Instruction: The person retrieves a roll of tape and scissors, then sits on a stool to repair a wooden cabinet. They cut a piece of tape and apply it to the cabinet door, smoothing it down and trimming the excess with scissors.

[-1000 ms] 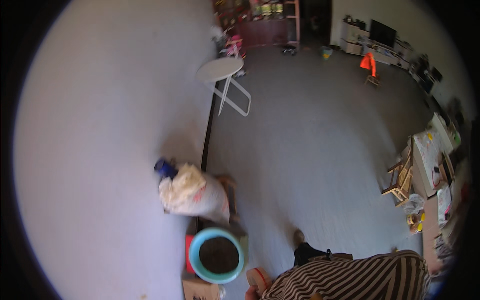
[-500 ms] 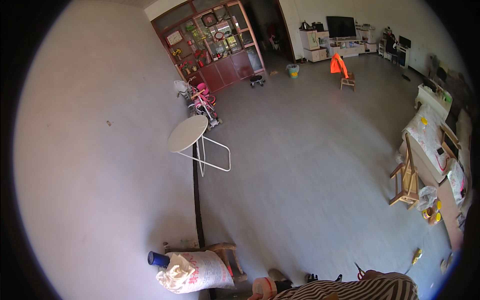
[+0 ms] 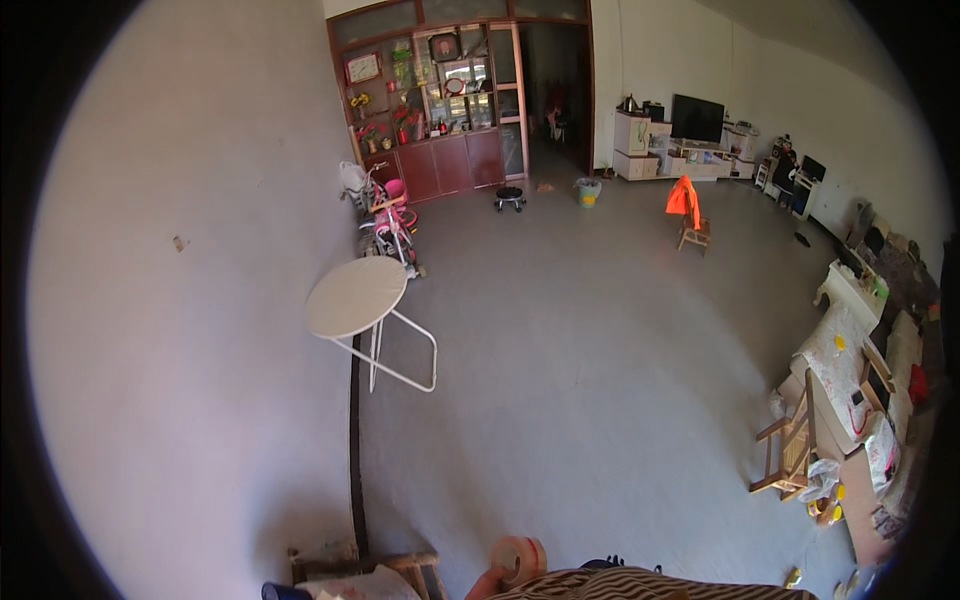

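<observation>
"Hands first: what has the left hand (image 3: 484, 586) got?"

"From my end, I see it closed on the side of a wide, pale tan roll of tape (image 3: 527, 556), low in view beside the brown-and-white striped shirt (image 3: 650, 585). Gripping the side probably keeps the roll steady."

"And the right hand?"

"Out of my picture; I cannot tell whether it's spread or closed."

"What's around?"

"Left of the roll, a whitish sack (image 3: 368, 586) lies by a brown wooden frame (image 3: 425, 570), partly cut off. Farther away, a round, cream-topped folding table (image 3: 357, 297) stands close along the wall on white tube legs, likely to save floor space. Beyond it, a bright orange cloth (image 3: 682, 200) drapes over a small wooden chair (image 3: 693, 237), perhaps using its back as a hanger."
</observation>
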A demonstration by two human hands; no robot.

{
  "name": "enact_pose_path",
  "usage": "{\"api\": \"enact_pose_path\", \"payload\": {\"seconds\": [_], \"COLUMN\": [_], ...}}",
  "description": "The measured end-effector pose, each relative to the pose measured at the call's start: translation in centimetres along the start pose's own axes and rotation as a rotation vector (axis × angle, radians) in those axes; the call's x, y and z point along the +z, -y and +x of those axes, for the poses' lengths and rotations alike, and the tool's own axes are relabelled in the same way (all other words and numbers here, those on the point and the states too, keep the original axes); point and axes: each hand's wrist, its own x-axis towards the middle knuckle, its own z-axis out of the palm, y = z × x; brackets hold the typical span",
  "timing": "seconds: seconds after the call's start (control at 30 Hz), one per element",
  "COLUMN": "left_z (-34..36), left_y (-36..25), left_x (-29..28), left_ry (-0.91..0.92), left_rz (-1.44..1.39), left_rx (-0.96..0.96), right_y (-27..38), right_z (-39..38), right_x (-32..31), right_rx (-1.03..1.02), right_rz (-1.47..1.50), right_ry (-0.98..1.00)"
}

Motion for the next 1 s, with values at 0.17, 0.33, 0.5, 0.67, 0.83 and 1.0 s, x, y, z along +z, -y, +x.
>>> {"api": "enact_pose_path", "payload": {"seconds": [0.17,0.33,0.5,0.67,0.83,1.0], "left_z": [6.3,13.6,19.5,22.3,28.0,35.1], "left_y": [-6.4,-14.2,-23.1,-30.2,-36.6,-45.8], "left_x": [0.5,2.8,6.6,9.9,10.3,9.5], "left_ry": [-0.008,-0.036,-0.081,-0.154,-0.174,-0.151], "left_rz": [0.034,0.074,0.124,0.111,0.055,0.044], "left_rx": [-0.102,-0.118,-0.103,-0.089,-0.100,-0.112], "right_y": [4.7,6.2,5.0,7.2,17.7,33.0], "right_z": [2.8,8.9,14.5,23.2,35.6,40.4], "right_x": [-3.5,-6.0,-10.3,-20.3,-38.5,-47.8], "right_rx": [0.064,0.167,0.305,0.314,0.208,0.143], "right_rz": [0.075,0.124,0.147,0.032,0.119,0.009], "right_ry": [0.016,0.063,0.129,0.064,-0.222,-0.352]}}
